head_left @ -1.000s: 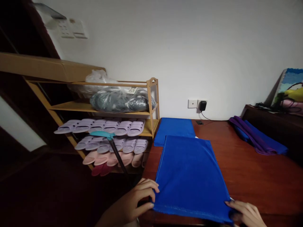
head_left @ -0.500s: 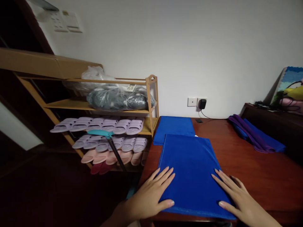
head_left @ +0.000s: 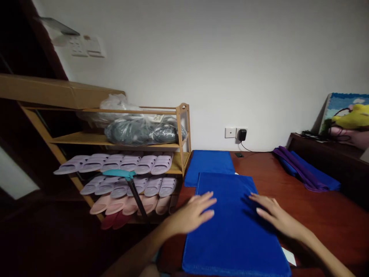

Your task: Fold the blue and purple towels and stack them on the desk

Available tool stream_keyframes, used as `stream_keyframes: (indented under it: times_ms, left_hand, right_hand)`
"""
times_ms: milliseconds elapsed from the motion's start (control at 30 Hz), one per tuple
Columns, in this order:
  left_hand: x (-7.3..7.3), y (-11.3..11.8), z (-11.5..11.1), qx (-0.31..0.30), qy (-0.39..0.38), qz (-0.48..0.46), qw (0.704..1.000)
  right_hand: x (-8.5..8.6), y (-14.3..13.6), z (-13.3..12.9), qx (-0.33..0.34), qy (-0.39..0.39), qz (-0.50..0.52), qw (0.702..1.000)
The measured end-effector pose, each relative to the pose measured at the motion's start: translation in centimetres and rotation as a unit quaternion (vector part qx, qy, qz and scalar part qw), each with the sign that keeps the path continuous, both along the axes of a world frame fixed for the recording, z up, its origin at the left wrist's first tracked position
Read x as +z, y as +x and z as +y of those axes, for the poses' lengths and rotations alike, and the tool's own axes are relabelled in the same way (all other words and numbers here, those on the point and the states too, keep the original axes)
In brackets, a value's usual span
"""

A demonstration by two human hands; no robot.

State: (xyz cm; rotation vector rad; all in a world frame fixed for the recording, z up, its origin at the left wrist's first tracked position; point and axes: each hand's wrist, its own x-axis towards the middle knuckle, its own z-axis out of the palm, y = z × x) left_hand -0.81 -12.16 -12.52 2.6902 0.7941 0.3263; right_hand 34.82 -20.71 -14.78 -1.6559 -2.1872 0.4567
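Note:
A folded blue cloth (head_left: 230, 231) lies flat in front of me on the brown wooden table (head_left: 311, 215). My left hand (head_left: 193, 213) is over its left edge with the fingers stretched out; whether it touches the fabric I cannot tell. Above the right side, my right hand (head_left: 273, 215) hovers with fingers extended, casting a shadow on the cloth. Neither hand holds anything. A second folded blue cloth (head_left: 210, 163) lies just behind, partly covered by the near one. From under the near cloth's right edge a white tag (head_left: 289, 256) sticks out.
Purple and blue cloths (head_left: 308, 171) lie at the table's right rear. On the left stands a wooden shoe rack (head_left: 184, 134) with several slippers (head_left: 163, 163) and a plastic-wrapped bundle (head_left: 144, 129). A turquoise handle (head_left: 119, 174) rises before it. A black adapter (head_left: 242, 134) is plugged into the wall.
Both hands have shifted farther up the cloth, and the right one has lifted off it. The white tag now shows at the right edge. The view has tilted slightly upward.

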Motion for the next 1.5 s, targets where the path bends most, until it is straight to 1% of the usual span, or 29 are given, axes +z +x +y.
stream_keyframes:
  times_ms: [67, 100, 167, 233, 300, 400, 500, 600, 700, 800, 900, 1033, 1133, 1233, 1367, 1500]
  left_hand:
    - [0.5, 1.6, 4.6, 0.094, 0.057, -0.032, 0.993]
    - [0.5, 2.5, 6.9, 0.144, 0.072, -0.037, 0.986]
    - [-0.1, 3.9, 10.9, 0.194, 0.078, -0.049, 0.977]
    - [-1.3, 4.8, 13.6, 0.225, 0.078, -0.062, 0.969]
    - [-2.6, 5.0, 14.9, 0.227, 0.076, -0.077, 0.968]
    - [-3.9, 4.7, 15.7, 0.202, 0.072, -0.11, 0.971]
    - [-4.3, 4.4, 16.6, 0.187, 0.044, -0.151, 0.97]
    - [-4.2, 3.9, 17.7, 0.192, -0.017, -0.201, 0.96]
    - [-3.7, 3.2, 18.0, 0.186, -0.099, -0.261, 0.942]
    - [-2.9, 2.5, 17.3, 0.179, -0.168, -0.332, 0.911]
    - [-2.1, 2.2, 16.2, 0.184, -0.206, -0.404, 0.872]
    - [-1.2, 2.1, 15.0, 0.2, -0.227, -0.47, 0.829]
    - [-0.2, 1.9, 14.2, 0.21, -0.218, -0.501, 0.811]
    - [1.0, 1.7, 13.4, 0.214, -0.186, -0.533, 0.797]
    - [2.3, 2.0, 12.2, 0.227, -0.115, -0.571, 0.78]
    - [3.1, 2.4, 11.3, 0.259, -0.03, -0.585, 0.768]
  right_hand:
    - [0.0, 1.2, 4.7, -0.07, 0.03, 0.036, 0.996]
    - [-0.3, 1.7, 7.1, -0.13, 0.036, 0.056, 0.989]
    - [-1.4, 2.6, 11.3, -0.198, 0.037, 0.063, 0.977]
    - [-2.5, 3.1, 14.0, -0.24, 0.036, 0.07, 0.968]
    - [-3.4, 3.5, 15.3, -0.256, 0.04, 0.084, 0.962]
    - [-4.0, 4.0, 15.8, -0.245, 0.055, 0.127, 0.96]
    - [-4.1, 4.5, 15.9, -0.211, 0.067, 0.202, 0.954]
    - [-3.9, 4.7, 15.6, -0.183, 0.068, 0.294, 0.936]
    - [-3.3, 4.6, 14.8, -0.171, 0.065, 0.38, 0.907]
    - [-2.3, 4.3, 13.6, -0.16, 0.057, 0.448, 0.878]
    - [-1.6, 4.0, 12.5, -0.157, 0.057, 0.492, 0.854]
    - [-0.8, 3.8, 11.7, -0.162, 0.073, 0.525, 0.833]
    - [0.1, 3.5, 11.3, -0.151, 0.079, 0.537, 0.826]
    - [1.5, 2.9, 10.6, -0.138, 0.088, 0.55, 0.819]
    - [3.5, 1.4, 10.0, -0.124, 0.089, 0.565, 0.811]
    - [4.6, -0.2, 9.9, -0.131, 0.107, 0.563, 0.809]
